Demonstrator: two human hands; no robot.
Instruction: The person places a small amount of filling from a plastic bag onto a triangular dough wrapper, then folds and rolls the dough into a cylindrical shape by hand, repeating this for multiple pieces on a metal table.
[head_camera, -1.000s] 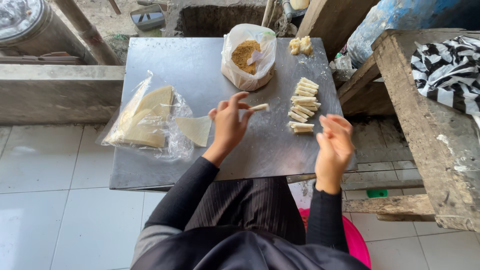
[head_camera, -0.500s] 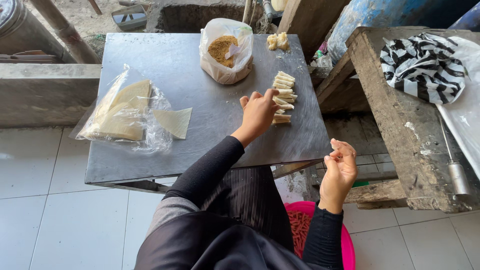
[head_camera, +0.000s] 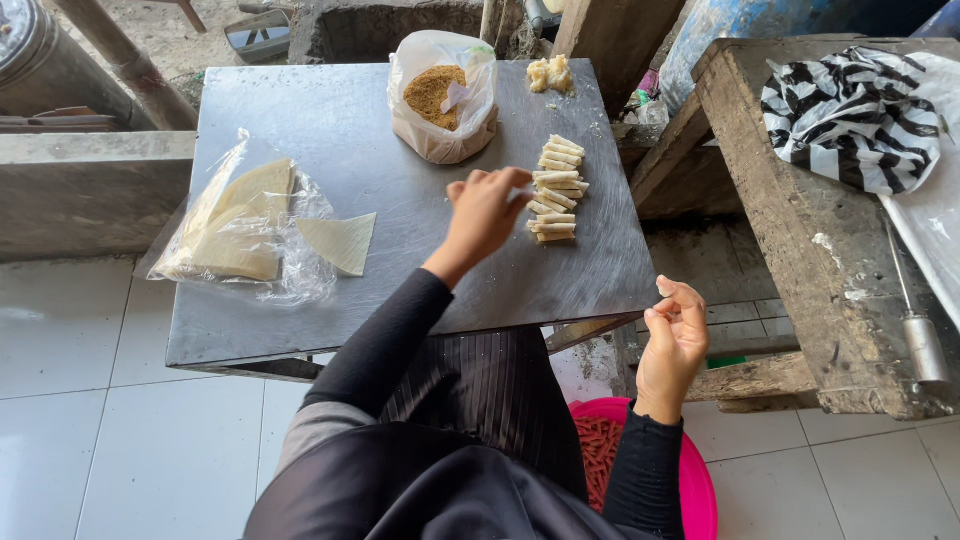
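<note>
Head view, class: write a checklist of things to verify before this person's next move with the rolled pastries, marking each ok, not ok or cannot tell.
1. Left hand at the row of rolled pastries: ok, its fingers touch the row.
2. Right hand off the metal table: ok, raised past the edge.
3. Right hand holding something: cannot tell, only a small pale bit shows at the fingertips.
4. Single wrapper laid flat: ok, beside the plastic bag of wrappers.
5. Bag of brown filling open: ok.
6. Pink basin below: ok, reddish contents partly hidden.
</note>
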